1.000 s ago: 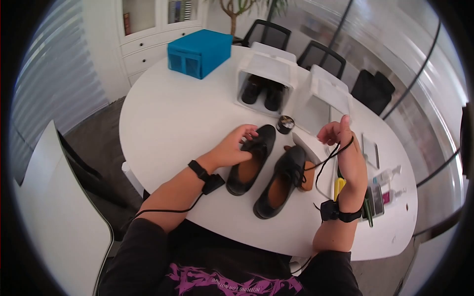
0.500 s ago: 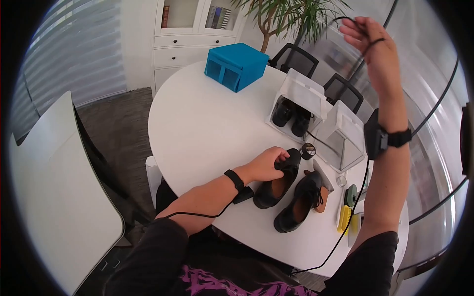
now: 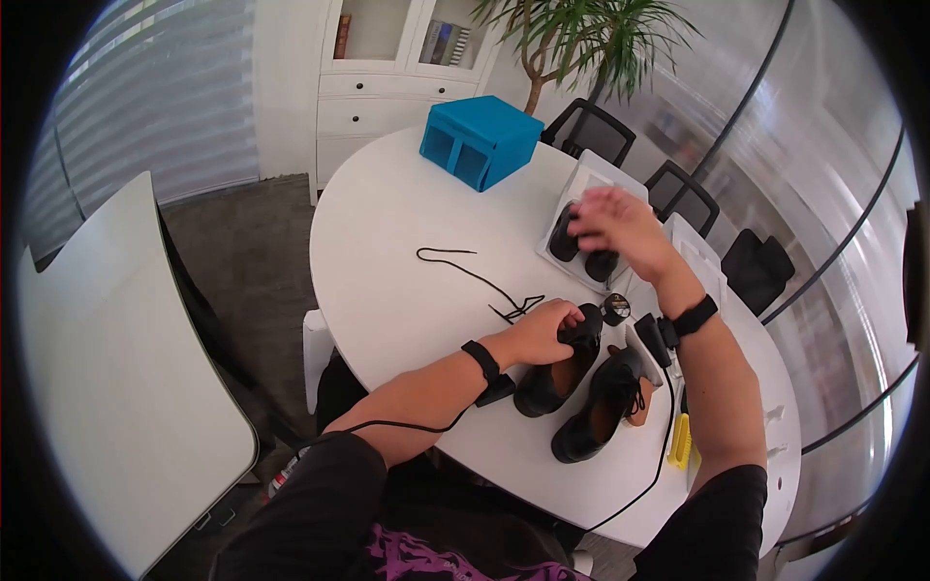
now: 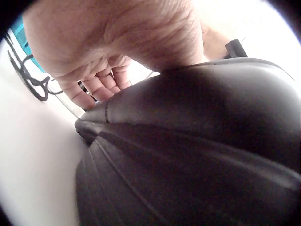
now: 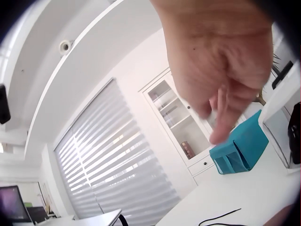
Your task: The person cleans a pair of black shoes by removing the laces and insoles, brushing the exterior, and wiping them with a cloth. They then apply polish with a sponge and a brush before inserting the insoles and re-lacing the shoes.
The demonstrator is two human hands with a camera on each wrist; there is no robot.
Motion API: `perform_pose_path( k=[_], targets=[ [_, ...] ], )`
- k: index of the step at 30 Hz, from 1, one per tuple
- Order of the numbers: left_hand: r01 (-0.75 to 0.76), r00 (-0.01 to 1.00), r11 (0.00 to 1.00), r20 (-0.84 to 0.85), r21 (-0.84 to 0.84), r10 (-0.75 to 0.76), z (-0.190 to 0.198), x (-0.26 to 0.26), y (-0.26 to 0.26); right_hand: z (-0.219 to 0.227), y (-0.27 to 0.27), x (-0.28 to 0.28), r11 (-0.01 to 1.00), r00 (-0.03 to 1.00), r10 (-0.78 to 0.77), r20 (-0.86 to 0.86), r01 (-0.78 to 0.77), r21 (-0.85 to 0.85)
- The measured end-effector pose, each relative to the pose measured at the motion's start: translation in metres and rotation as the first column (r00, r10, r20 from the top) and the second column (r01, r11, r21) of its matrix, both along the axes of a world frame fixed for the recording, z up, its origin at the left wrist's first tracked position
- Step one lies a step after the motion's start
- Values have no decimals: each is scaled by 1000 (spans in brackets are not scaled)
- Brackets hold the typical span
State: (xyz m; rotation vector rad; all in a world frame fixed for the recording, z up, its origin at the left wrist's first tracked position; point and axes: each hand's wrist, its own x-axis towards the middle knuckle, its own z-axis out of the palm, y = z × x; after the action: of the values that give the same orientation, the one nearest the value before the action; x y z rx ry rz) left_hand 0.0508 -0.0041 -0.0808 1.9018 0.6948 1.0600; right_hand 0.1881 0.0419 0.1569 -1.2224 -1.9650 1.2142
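My left hand (image 3: 542, 334) grips the left black leather shoe (image 3: 544, 390) near its instep, thumb by the opening. In the left wrist view the fingers (image 4: 96, 87) curl down at its edge, and the shoe fills the lower part. A loose black shoelace (image 3: 489, 283) lies in a bent line on the table, left of that shoe. Beside it stands the right black shoe (image 3: 578, 438), its lace tied in a bow. My right hand (image 3: 625, 230) is raised over the table, blurred and holding nothing, overlapping the black shoes in the white box.
A blue fabric box (image 3: 489, 136) stands at the back of the white table (image 3: 383, 223). A white shoe box (image 3: 603, 174) holds another black pair. A small round tin (image 3: 615, 308) sits by the left shoe's toe, and a yellow brush (image 3: 681, 441) lies at the right.
My right hand rose up high with the shoelace, then came down and let it go; the lace now lies on the table. My left hand stays at the left shoe.
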Motion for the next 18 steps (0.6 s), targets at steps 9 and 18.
perform_pose_path(
  k=[9, 18],
  targets=[
    [13, 1000, 999, 1, 53, -13, 3, -1, -3, -14, -105, 89, 905, 947, -229, 224, 122, 407],
    [71, 995, 973, 54, 218, -84, 21, -1, -12, -164, -193, 183, 852, 865, -457, -207, 493, 180]
  ],
)
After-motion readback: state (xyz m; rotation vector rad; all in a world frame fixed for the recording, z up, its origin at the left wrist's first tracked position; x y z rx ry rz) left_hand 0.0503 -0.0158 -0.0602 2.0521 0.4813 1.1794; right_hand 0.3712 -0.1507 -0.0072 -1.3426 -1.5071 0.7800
